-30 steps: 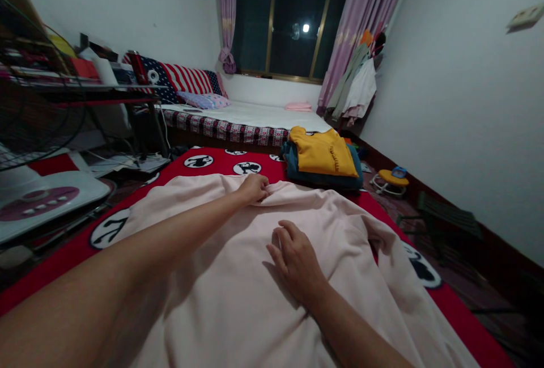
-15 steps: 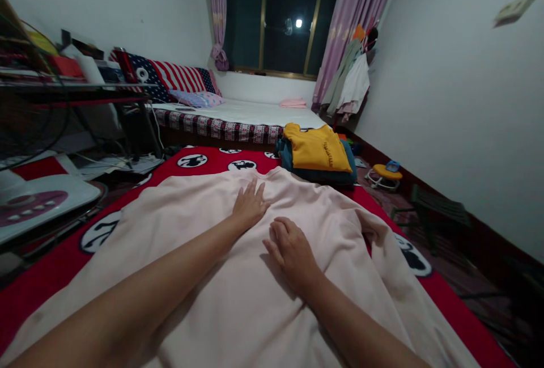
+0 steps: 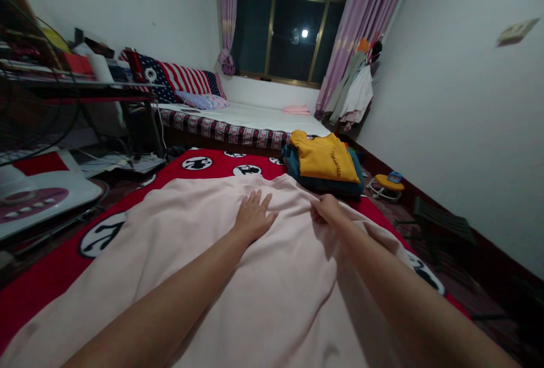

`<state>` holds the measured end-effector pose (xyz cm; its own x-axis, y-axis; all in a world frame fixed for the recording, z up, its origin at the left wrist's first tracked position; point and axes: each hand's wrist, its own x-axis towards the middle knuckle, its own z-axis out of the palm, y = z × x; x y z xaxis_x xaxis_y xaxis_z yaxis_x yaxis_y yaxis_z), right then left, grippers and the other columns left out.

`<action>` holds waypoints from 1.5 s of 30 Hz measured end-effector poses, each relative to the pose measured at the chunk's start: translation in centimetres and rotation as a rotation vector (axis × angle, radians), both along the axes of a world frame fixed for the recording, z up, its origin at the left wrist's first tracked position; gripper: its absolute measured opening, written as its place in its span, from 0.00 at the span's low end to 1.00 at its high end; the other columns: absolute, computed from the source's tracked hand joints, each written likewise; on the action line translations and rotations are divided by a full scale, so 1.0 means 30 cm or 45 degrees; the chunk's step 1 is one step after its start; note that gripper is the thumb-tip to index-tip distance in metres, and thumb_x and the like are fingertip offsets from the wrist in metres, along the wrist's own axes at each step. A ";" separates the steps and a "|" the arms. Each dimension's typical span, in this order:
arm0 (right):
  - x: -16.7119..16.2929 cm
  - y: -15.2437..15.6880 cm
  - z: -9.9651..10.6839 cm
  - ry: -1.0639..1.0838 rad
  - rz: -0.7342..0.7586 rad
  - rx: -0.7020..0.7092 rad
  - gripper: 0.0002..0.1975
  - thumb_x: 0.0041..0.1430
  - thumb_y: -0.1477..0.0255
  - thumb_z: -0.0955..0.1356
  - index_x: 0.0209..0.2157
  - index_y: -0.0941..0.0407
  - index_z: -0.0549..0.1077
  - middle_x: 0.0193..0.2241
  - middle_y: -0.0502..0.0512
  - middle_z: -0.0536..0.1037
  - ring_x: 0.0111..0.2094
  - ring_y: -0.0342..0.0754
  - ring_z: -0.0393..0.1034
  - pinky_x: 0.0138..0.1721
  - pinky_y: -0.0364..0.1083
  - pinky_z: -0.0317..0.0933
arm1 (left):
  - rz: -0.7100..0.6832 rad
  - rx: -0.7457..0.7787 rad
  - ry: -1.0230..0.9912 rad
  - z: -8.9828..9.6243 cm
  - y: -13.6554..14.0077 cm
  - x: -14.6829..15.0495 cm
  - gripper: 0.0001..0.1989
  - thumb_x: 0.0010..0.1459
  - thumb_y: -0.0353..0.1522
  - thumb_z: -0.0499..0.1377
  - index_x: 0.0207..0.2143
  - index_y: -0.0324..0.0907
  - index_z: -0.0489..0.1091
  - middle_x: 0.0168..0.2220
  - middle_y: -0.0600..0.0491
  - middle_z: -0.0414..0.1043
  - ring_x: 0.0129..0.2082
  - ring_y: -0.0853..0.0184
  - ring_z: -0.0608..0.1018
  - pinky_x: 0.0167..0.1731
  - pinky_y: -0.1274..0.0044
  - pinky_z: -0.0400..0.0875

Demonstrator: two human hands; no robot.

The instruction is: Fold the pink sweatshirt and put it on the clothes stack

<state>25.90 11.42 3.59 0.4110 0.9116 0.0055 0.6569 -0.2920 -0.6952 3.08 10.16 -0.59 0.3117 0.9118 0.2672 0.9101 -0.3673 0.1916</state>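
Observation:
A pale pink long-sleeved top [image 3: 191,232] lies spread on a red blanket [image 3: 165,164] with black-and-white round prints, its neckline at the far side. My left hand [image 3: 254,218] rests flat on the fabric just below the neckline, fingers spread. Farther right, my right hand [image 3: 326,208] pinches the top near its right shoulder, and creases run from there across the cloth. The right sleeve is partly hidden behind my right forearm.
Beyond the right shoulder sits a pile of folded clothes, a yellow garment [image 3: 325,155] over dark teal ones [image 3: 293,164]. A bed [image 3: 255,113] stands under the window. On the right are a yellow stool [image 3: 387,182] and a dark folding stool [image 3: 442,220]; a cluttered desk [image 3: 114,85] is at left.
My right hand has moved right and away from me, from the middle of the top to its right shoulder, and has closed on the fabric. My left hand stays flat. The view has shifted slightly.

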 end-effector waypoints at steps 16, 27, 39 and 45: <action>-0.245 -0.170 -0.094 -0.852 0.540 0.168 0.28 0.65 0.65 0.58 0.64 0.56 0.56 0.66 0.59 0.55 0.66 0.56 0.46 0.61 0.60 0.46 | -0.047 -0.116 -0.291 0.013 0.056 -0.002 0.26 0.62 0.44 0.50 0.60 0.45 0.63 0.65 0.46 0.54 0.67 0.49 0.51 0.63 0.57 0.43; -0.264 -0.182 -0.113 -0.946 0.464 0.088 0.28 0.67 0.62 0.54 0.65 0.54 0.54 0.67 0.57 0.51 0.67 0.57 0.43 0.61 0.63 0.43 | 0.294 -0.108 -0.431 0.230 0.263 -0.496 0.11 0.51 0.30 0.58 0.37 0.39 0.75 0.36 0.46 0.78 0.37 0.61 0.78 0.37 0.73 0.71; -0.265 -0.183 -0.112 -0.970 0.460 0.068 0.28 0.67 0.61 0.54 0.65 0.53 0.54 0.67 0.57 0.51 0.67 0.56 0.43 0.61 0.62 0.44 | 0.338 -0.298 -0.197 0.148 0.255 -0.593 0.03 0.43 0.28 0.64 0.25 0.40 0.74 0.24 0.53 0.74 0.28 0.66 0.74 0.30 0.79 0.66; -0.266 -0.184 -0.110 -0.965 0.470 0.067 0.28 0.67 0.62 0.54 0.65 0.53 0.54 0.67 0.58 0.51 0.67 0.56 0.44 0.61 0.62 0.43 | 0.559 -0.106 -0.095 0.203 0.259 -0.578 0.04 0.50 0.29 0.63 0.28 0.37 0.72 0.28 0.49 0.72 0.37 0.58 0.74 0.39 0.69 0.67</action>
